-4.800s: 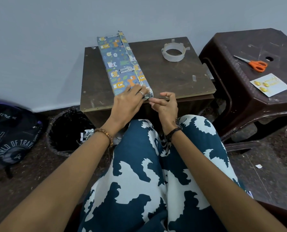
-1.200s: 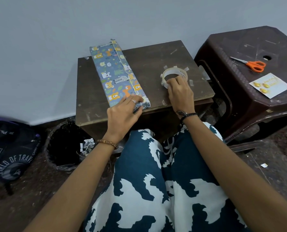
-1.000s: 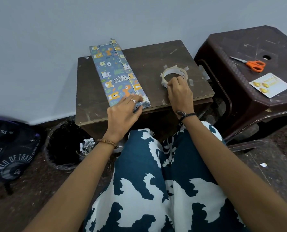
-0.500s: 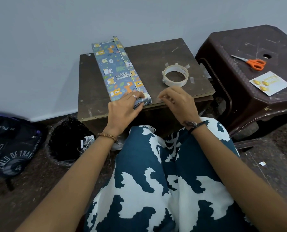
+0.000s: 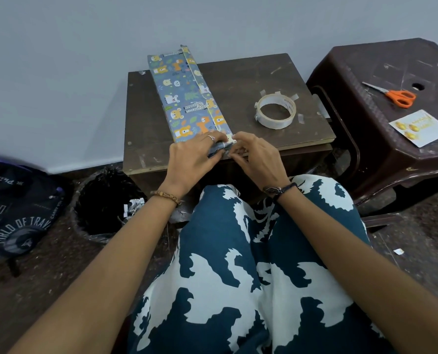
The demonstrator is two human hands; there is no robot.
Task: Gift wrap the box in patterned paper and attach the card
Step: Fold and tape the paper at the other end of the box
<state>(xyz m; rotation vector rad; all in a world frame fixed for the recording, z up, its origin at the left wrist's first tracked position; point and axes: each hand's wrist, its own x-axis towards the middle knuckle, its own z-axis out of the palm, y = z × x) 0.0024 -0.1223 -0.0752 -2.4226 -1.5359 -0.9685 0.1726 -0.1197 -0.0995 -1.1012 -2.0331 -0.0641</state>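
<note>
A seated person works over a small dark brown wooden table (image 5: 271, 72), with a dark brown plastic stool (image 5: 381, 65) standing well off to the outer side of the right hand. A long, narrow box wrapped in blue animal-print paper (image 5: 184, 98) lies on the table, its long axis running straight away from both hands toward the grey wall; only its near end, at the table's front edge, lies under the fingers. The left hand (image 5: 191, 157) rests flat on that near end, fingers straight, pressing the folded paper flap down. The right hand (image 5: 253, 157), touching the same end from the right, has thumb and fingertips pinched together at the flap's corner; whether they hold a strip of tape is too small to tell. A roll of clear tape (image 5: 276, 111) sits beyond and to the right of the right hand, the nearer hand to it. The orange-handled scissors (image 5: 398, 96) and the white card with gold shapes (image 5: 421, 128) lie on the stool, farther right again. Sealing this end flap appears to be the step in hand; the far end looks unfinished and the card unattached.
</note>
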